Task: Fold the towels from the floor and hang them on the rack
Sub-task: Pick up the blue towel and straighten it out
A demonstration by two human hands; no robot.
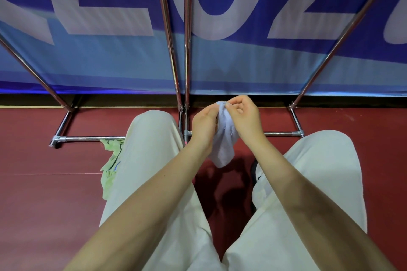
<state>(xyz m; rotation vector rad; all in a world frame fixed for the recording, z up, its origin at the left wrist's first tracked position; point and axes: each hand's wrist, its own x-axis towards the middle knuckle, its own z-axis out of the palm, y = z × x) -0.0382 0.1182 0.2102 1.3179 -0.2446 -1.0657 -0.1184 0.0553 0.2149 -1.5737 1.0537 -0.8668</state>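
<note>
A small pale lavender towel (224, 143) hangs bunched between my two hands, above the red floor between my knees. My left hand (203, 124) grips its left side with curled fingers. My right hand (243, 114) pinches its top edge between thumb and fingers. A light green towel (110, 167) lies crumpled on the floor at the left, partly hidden behind my left leg. The chrome rack (186, 55) stands right in front of me, its uprights rising out of view and its base bars resting on the floor.
A blue banner (220, 6) with large pale letters hangs behind the rack. My legs in cream trousers (154, 160) fill the lower middle. The red floor (44, 204) stretches to both sides. A dark shoe (255, 171) shows by my right leg.
</note>
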